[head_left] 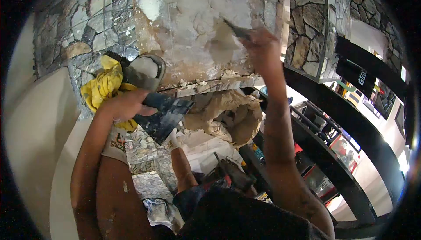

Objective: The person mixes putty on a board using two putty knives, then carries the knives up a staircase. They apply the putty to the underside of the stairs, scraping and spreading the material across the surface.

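My left hand (127, 105) is closed round the handle of a wide dark scraper (164, 116), whose blade points down and to the right. Higher up on the right, my right hand (261, 42), slightly blurred, grips a small trowel (235, 28). That tool's tip lies over a board (193, 42) smeared with pale grey paste, with a heap of white powder (151, 1) near its upper left. Beside my left hand are a yellow cloth (104, 84) and a round container (147, 69) with whitish material in it.
An open brown paper bag (237, 117) stands below the board's front edge. Stone-patterned surfaces (98, 16) flank the board. Curved black bars (342, 130) run down the right side, with shelves of goods beyond. A plastic bag (158, 211) lies low near my legs.
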`<state>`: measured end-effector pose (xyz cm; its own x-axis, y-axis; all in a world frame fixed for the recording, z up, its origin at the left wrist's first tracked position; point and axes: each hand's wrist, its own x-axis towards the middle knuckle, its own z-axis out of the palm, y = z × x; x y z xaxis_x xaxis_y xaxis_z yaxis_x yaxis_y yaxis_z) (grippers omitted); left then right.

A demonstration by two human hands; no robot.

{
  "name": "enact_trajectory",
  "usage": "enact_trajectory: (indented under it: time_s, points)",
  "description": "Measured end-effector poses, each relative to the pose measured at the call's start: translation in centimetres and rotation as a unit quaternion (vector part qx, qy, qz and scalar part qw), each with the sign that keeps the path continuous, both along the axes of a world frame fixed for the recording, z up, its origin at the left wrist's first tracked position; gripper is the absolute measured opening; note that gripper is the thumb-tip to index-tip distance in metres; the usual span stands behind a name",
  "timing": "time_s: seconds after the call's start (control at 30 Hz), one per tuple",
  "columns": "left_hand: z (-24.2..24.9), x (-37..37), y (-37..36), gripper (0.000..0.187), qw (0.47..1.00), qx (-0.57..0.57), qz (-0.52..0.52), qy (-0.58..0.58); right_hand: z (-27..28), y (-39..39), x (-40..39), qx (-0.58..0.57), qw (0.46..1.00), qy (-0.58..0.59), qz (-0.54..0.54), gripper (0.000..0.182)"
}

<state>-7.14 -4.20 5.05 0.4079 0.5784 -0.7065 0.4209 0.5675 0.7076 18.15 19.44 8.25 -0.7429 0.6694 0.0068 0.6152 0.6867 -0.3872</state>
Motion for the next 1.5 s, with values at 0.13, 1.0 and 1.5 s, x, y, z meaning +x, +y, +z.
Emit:
enact_trajectory:
  time_s: [0.13,1.0,1.5]
  points:
    - [-0.7,-0.5,0.0,0.037,0.979,-0.111,0.086,-0.147,-4.9,-1.2,0.3,0.105,0.991,-0.066,0.047,0.029]
    - [1.4,-0.3,1.2,0.042,0.998,-0.045,-0.036,0.021,-3.4,-1.6,2.0,0.084,0.992,-0.082,0.040,0.039]
    - [-1.1,-0.4,0.5,0.045,0.997,-0.064,-0.020,-0.035,-5.3,-1.9,2.8,0.051,0.971,-0.169,0.160,0.031]
